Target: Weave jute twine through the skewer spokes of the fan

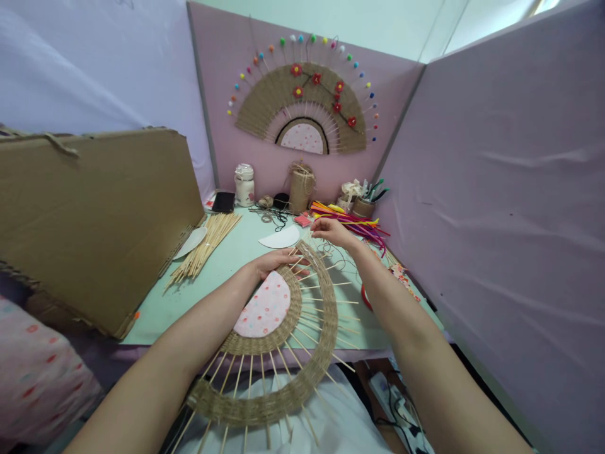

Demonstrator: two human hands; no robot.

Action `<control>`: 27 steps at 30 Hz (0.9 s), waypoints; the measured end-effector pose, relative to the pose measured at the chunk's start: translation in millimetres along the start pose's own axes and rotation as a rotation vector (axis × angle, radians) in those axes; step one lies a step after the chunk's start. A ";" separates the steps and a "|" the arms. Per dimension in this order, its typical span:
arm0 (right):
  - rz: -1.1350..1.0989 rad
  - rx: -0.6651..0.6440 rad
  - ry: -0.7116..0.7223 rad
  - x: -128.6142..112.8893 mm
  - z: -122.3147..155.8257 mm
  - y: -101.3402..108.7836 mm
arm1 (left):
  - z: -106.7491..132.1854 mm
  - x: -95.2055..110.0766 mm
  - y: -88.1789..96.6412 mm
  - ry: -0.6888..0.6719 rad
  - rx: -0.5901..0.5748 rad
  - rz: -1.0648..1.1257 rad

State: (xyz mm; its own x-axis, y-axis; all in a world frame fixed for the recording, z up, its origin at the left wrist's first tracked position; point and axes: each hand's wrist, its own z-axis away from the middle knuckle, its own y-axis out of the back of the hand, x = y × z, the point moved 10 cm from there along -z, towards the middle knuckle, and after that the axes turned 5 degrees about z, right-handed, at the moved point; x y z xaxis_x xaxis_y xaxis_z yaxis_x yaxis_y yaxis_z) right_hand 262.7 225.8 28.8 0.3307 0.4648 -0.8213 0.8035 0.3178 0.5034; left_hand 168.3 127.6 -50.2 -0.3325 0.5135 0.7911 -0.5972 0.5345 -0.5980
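Observation:
A half-round woven twine fan (331, 321) with thin bamboo sticks lies tilted across the table edge and my lap. Its inner half-circle carries a white cloth panel with pink dots (267, 306), and an outer woven band crosses the sticks. My left hand (281, 260) grips the fan's far end, some fingers hidden beneath the sticks. Just beyond the band's upper end, my right hand (332, 231) is closed in a pinch on a thin strand of twine (326, 249). Loose loops of twine lie on the table below that hand.
Bamboo sticks (208, 246) lie bundled by a cardboard box (94, 214) at left. A white paper half-circle (280, 238) and colourful pipe cleaners (350, 221) lie farther back. Behind stand a jar (244, 186) and twine spool (301, 189). A finished fan (265, 98) hangs above.

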 end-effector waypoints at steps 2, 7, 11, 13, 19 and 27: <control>-0.015 -0.029 -0.003 3.9 -3.6 -2.4 | 0.1 -0.2 -0.7 0.001 0.004 0.003; 0.015 -0.143 -0.014 6.4 -13.2 -5.0 | -0.9 -2.2 -0.7 0.009 -0.006 0.007; 0.173 -0.241 0.011 -9.2 -21.4 -5.3 | -1.4 -4.2 -1.0 0.021 -0.023 0.014; 0.236 -0.279 0.033 -16.9 -25.3 -6.1 | -1.0 -3.7 -2.1 0.015 -0.028 0.023; 0.354 -0.334 0.090 -22.4 -32.7 -6.8 | -0.1 -4.2 -5.6 0.017 -0.043 0.033; 0.417 -0.229 0.150 -42.1 -25.2 -1.9 | -0.2 -3.4 -6.8 0.013 -0.029 0.033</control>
State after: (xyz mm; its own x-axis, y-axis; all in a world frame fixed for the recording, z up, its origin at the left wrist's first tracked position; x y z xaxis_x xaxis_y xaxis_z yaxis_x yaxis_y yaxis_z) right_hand 234.8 226.5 69.1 0.5119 0.6996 -0.4985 0.4832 0.2453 0.8405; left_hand 173.6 122.3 -48.8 -0.3425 0.5396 0.7691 -0.5643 0.5364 -0.6276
